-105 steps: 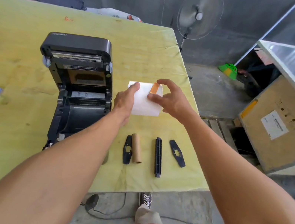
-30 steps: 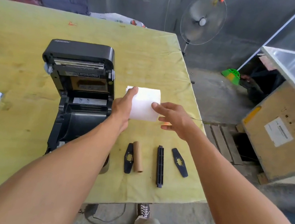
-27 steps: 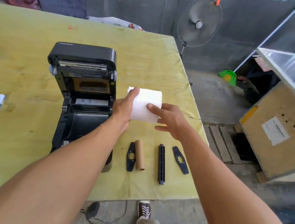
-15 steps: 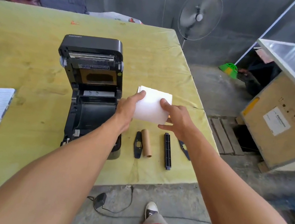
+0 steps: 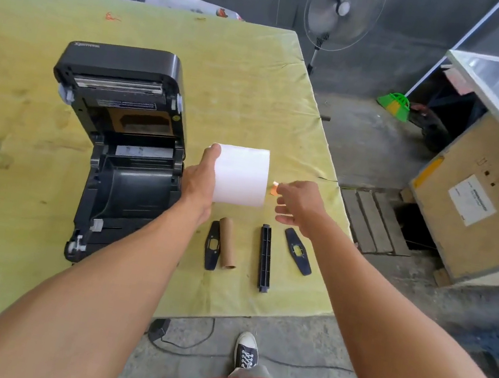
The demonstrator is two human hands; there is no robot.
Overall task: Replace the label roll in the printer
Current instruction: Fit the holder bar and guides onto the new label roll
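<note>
While left hand (image 5: 199,180) grips label roll (image 5: 241,176), right hand (image 5: 298,202) pinches orange tab (image 5: 274,189).

label roll (image 5: 241,176) in left hand (image 5: 200,180), printer (image 5: 123,148) open

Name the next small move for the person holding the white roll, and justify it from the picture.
Probably drop the orange tab pinched in the right hand, then pick up the black spindle. The left hand holds the new label roll sideways beside the open printer; spindle and both guides lie unassembled.
</note>
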